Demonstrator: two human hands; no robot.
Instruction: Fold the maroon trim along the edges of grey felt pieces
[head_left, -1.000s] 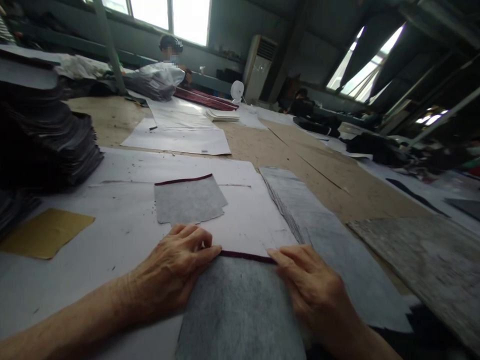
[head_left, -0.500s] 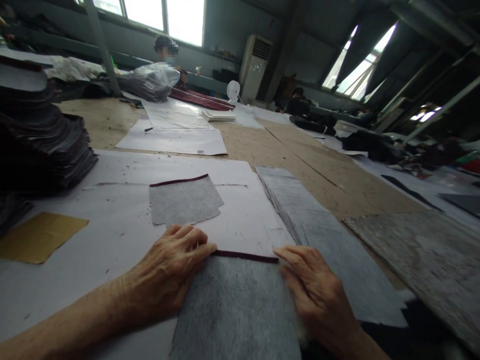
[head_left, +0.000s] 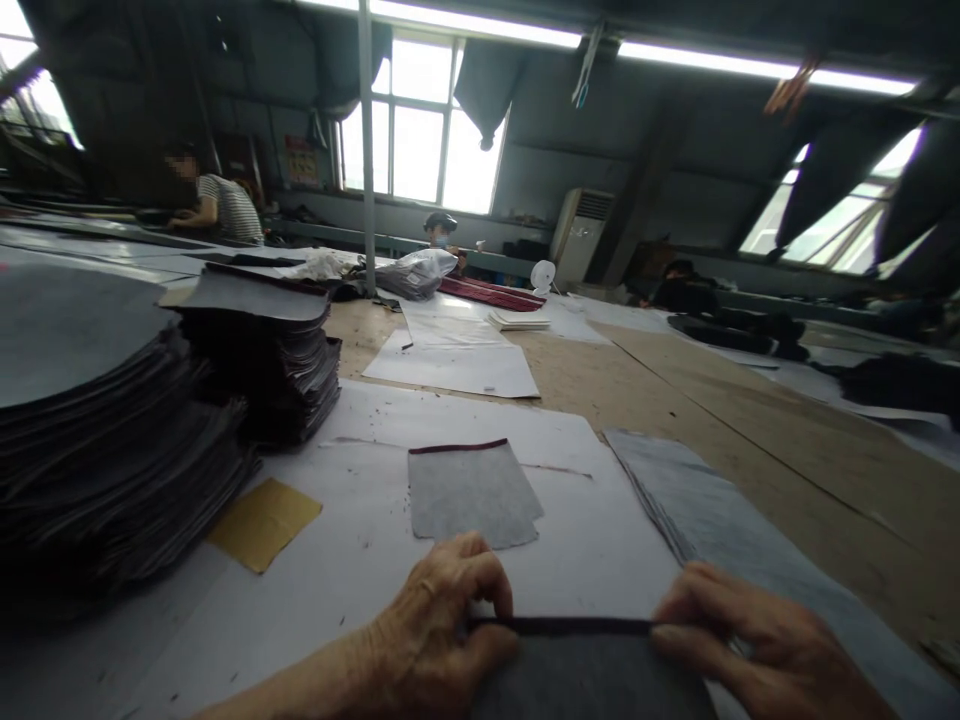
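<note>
In the head view, the outlook is swinging upward and toward the left, bringing two dark stacks of cut pieces (head_left: 277, 375) (head_left: 112, 480) more fully into sight at the left. The grey panel (head_left: 592, 680) is lying at the near side and now looking darker, its far edge strip (head_left: 585, 626) running between the hands. The left hand (head_left: 442, 625) is pinching the strip's left end between thumb and curled fingers; the right hand (head_left: 757, 640) is pinching the right end, so each grip is closed and the strip is being kept nearly straight. The panel's near end is running out of view.

Beyond the left hand, the smaller grey piece (head_left: 469, 495) is keeping its place on the white paper (head_left: 360, 520), its maroon edge facing far. A yellow card (head_left: 270, 525) is lying left, beside the nearer stack. Pale grey sheets (head_left: 720, 510) are bordering the right hand's far side, while white paper is spanning the gap between small piece and sheets. The brown tabletop (head_left: 592, 375) is stretching beyond.
</note>
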